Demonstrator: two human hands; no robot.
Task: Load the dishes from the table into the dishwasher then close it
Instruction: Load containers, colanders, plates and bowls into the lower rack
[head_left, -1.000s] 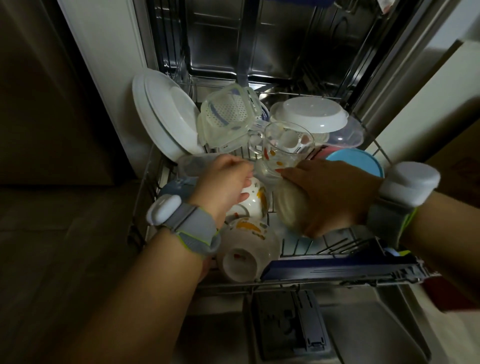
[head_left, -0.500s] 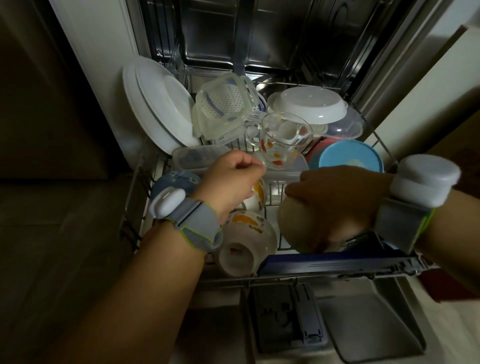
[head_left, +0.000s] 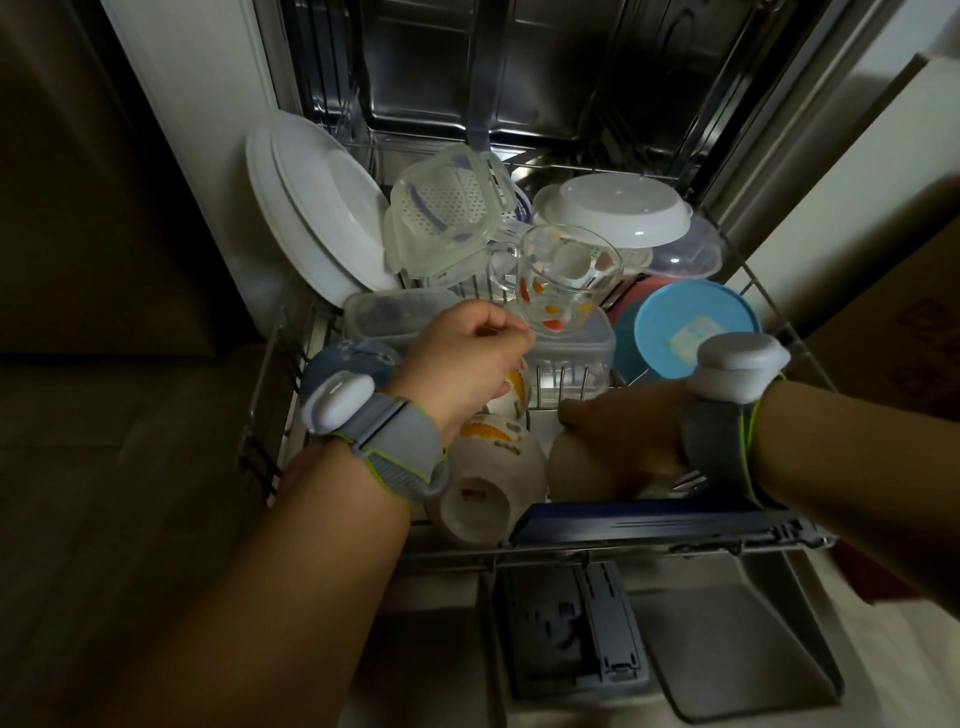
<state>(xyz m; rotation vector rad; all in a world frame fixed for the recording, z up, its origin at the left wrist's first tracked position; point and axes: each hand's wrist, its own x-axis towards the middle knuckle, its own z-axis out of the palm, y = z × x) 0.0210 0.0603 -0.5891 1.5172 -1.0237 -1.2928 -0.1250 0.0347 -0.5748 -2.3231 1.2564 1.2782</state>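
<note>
Head view looks down into the pulled-out lower rack (head_left: 270, 415) of an open dishwasher, and every place below is given from the glass mug (head_left: 566, 283) at the rack's middle. That mug stands roughly upright, tilted a little, mouth up and toward the back, its handle out to the left. Just below and left of it, the left hand (head_left: 467, 358) is curled in a clenched grip over a patterned cup; whether the fingers hold anything I cannot tell. Further below, a patterned bowl (head_left: 488, 473) lies on its side, foot ring facing the front rail. Below and right of the mug, the right hand (head_left: 623, 436) has its grip curled over a beige bowl (head_left: 576, 467) set low at the rack's front, dome side toward the camera. Left of the mug, white plates (head_left: 317, 218) stand on edge against the rack's left side. Behind it sit a clear lidded container (head_left: 447, 218) and an upturned white dish (head_left: 613, 208); right of it, a blue lid (head_left: 691, 327). Bare tines show between the mug and the right hand.
</note>
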